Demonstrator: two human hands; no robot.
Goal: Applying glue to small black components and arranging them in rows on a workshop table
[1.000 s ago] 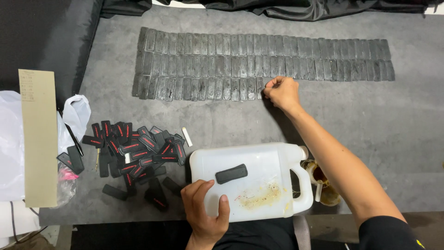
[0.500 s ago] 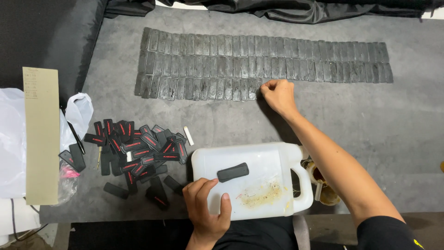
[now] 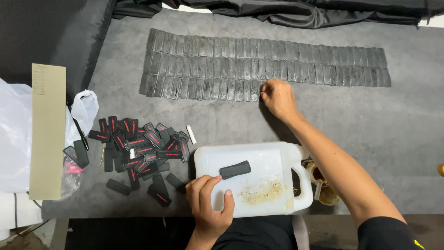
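Observation:
My right hand [image 3: 277,98] rests on the grey mat at the right end of the lowest row of flat black pieces [image 3: 203,88], its fingers bent and touching the last piece there. Three rows of such pieces [image 3: 268,60] lie side by side across the mat. My left hand [image 3: 210,203] lies on a white plastic jug [image 3: 259,176] that is on its side, fingers apart, close to a single black piece [image 3: 235,169] on the jug. Yellowish smears mark the jug's face.
A loose heap of black pieces with red marks [image 3: 138,148] lies left of the jug. A tall strip of cardboard [image 3: 47,132] and white plastic bags [image 3: 83,109] are at the left. A small brown-stained pot [image 3: 323,185] stands right of the jug's handle. Black cloth [image 3: 300,11] lies along the far edge.
My right hand has slid a little left and down along the end of the lowest row. My left hand has shifted slightly on the jug, towards the black piece.

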